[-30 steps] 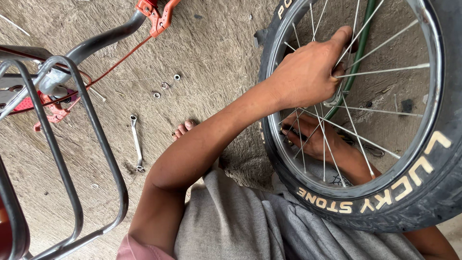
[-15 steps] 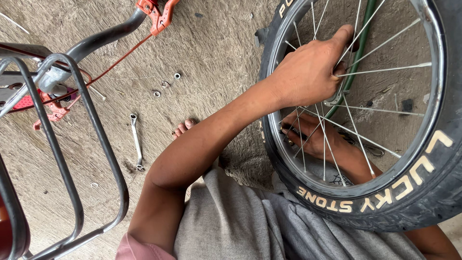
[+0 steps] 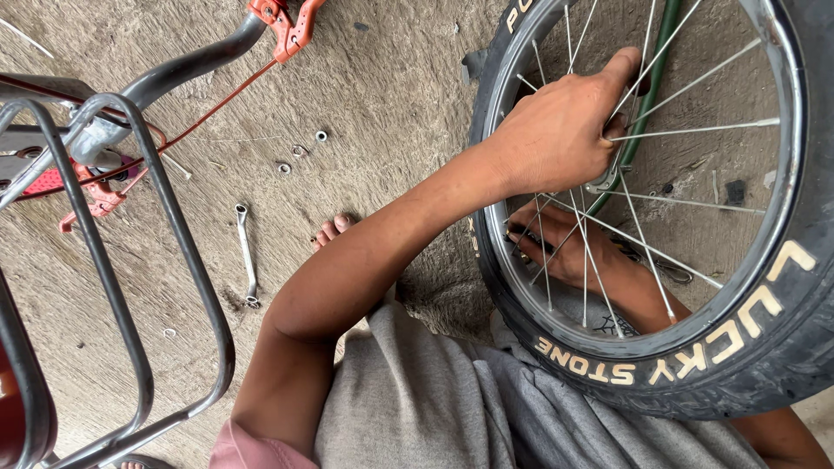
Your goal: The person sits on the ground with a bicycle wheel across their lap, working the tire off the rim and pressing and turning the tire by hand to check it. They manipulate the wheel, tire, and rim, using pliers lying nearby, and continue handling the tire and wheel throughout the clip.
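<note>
Two bare hands are busy at the small bicycle wheel with the black rubber tyre and thin silver spokes (image 3: 695, 347). Closest to me is my lap in grey cloth trousers (image 3: 452, 408), and the wheel stands upright against it on my right side. My right hand (image 3: 565, 245) is behind the spokes, low in the wheel, and its fingers look curled near the middle of the wheel, but the spokes hide it, so I cannot tell what it holds. My left hand (image 3: 556, 130) reaches over from the near side. It is closed around the shiny metal hub (image 3: 608, 178) in the middle of the wheel, with the thumb up along a spoke. A green metal bar (image 3: 647, 104) runs behind the hub. My bare toes (image 3: 330, 230) peek out on the grey concrete floor (image 3: 391, 87). Just beside them lies a slim silver spanner (image 3: 247, 256). A little farther off are a few small silver nuts (image 3: 302, 152). On my left is a dark metal carrier rack (image 3: 130, 287). Farthest away is a red clamp part (image 3: 287, 22).
</note>
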`<action>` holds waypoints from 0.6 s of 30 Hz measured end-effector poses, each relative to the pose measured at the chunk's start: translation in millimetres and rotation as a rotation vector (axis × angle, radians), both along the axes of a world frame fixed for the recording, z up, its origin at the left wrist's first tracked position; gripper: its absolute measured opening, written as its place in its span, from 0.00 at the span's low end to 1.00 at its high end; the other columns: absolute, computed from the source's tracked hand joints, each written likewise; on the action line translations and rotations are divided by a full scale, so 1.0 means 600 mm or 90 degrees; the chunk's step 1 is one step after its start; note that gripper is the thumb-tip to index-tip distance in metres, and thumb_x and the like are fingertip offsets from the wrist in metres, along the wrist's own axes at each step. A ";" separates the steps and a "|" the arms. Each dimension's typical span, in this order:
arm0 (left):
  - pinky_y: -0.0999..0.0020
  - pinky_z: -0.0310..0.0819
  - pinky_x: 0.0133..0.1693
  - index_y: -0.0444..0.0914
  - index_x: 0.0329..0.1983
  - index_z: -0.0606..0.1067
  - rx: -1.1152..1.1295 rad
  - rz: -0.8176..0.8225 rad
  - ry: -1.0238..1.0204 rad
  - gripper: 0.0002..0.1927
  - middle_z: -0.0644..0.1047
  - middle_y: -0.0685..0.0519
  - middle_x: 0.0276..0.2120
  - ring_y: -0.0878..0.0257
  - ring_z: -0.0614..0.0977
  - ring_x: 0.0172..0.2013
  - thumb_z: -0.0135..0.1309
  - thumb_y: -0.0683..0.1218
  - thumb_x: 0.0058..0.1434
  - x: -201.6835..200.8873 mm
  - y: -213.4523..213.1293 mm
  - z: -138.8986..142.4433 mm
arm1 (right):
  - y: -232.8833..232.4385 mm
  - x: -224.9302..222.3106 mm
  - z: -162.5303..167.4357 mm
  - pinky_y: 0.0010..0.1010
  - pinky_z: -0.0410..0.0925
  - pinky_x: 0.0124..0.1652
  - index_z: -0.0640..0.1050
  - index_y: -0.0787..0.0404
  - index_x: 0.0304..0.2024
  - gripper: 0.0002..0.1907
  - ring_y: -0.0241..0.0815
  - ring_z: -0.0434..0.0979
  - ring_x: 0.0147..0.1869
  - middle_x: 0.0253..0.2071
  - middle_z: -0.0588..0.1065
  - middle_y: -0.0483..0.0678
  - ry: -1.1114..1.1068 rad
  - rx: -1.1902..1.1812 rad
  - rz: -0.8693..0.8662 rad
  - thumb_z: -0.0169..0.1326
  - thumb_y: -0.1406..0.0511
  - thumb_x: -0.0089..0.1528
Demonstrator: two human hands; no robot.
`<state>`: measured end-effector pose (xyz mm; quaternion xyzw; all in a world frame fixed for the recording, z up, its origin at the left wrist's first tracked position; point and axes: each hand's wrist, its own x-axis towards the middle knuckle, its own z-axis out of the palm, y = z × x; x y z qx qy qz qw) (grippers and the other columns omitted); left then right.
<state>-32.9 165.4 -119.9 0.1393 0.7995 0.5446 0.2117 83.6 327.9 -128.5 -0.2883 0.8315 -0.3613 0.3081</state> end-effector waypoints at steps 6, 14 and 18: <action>0.49 0.80 0.38 0.33 0.67 0.57 -0.009 -0.017 -0.027 0.34 0.82 0.44 0.28 0.46 0.86 0.35 0.51 0.39 0.56 0.002 -0.004 0.000 | -0.008 -0.001 0.002 0.38 0.74 0.42 0.77 0.62 0.48 0.13 0.49 0.81 0.44 0.43 0.76 0.49 0.040 -0.002 0.010 0.60 0.65 0.62; 0.50 0.80 0.38 0.33 0.66 0.57 0.000 -0.017 -0.028 0.33 0.82 0.43 0.28 0.46 0.86 0.35 0.51 0.38 0.57 0.003 -0.002 0.001 | -0.007 -0.003 0.003 0.39 0.74 0.43 0.76 0.62 0.48 0.12 0.50 0.80 0.44 0.42 0.76 0.50 0.031 -0.024 0.012 0.60 0.66 0.62; 0.50 0.80 0.37 0.32 0.65 0.57 -0.003 -0.016 -0.026 0.32 0.82 0.43 0.28 0.46 0.86 0.35 0.51 0.39 0.57 0.005 0.000 0.001 | -0.007 0.000 0.003 0.39 0.74 0.43 0.76 0.62 0.48 0.12 0.51 0.80 0.44 0.42 0.75 0.51 0.023 -0.033 0.006 0.60 0.67 0.62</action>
